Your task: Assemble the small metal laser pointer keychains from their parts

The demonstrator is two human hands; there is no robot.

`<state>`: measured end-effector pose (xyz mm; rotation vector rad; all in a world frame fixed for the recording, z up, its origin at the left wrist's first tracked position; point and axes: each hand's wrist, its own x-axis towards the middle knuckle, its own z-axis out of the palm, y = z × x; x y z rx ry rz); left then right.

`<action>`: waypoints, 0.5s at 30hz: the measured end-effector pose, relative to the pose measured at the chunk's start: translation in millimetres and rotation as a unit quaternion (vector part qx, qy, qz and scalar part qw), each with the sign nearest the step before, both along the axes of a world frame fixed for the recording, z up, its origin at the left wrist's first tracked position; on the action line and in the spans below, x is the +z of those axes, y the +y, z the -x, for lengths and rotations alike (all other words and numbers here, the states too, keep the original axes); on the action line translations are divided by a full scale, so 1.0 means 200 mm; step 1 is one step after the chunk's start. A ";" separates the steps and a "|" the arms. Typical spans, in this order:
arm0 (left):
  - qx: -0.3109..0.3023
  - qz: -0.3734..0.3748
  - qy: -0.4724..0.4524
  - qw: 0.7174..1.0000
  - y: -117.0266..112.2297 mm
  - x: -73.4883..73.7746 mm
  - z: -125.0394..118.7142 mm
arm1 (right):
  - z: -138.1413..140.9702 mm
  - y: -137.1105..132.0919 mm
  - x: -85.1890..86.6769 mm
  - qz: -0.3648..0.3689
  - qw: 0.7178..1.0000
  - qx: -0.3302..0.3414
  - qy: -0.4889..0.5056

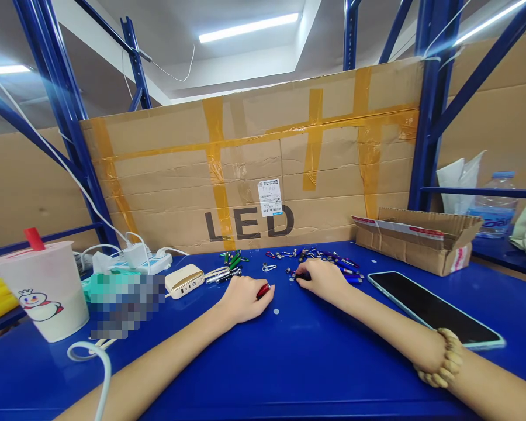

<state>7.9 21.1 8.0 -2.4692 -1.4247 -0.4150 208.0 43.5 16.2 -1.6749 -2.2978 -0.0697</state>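
Hands at work: left hand [244, 299] clasps red piece [263, 290], right hand [325, 279] pinches dark piece [301, 276].

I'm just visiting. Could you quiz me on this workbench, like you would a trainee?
1. Which colour is the small piece in the left hand? A green, B red, C yellow.
2. True or false: the phone lies to the right of the right hand.
3. Fill in: the cardboard wall bears the letters ___.
Key: 1 B; 2 true; 3 LED.
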 end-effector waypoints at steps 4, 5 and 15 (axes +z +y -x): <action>0.002 0.001 0.002 1.000 0.00 0.00 0.00 | -0.01 0.01 0.00 -0.021 1.000 0.008 0.005; 0.002 0.001 0.002 1.000 0.00 0.00 0.00 | -0.01 0.01 -0.01 -0.025 1.000 0.014 0.008; -0.002 0.000 0.000 1.000 0.00 -0.01 0.00 | 0.01 0.02 -0.08 0.032 0.988 0.151 -0.007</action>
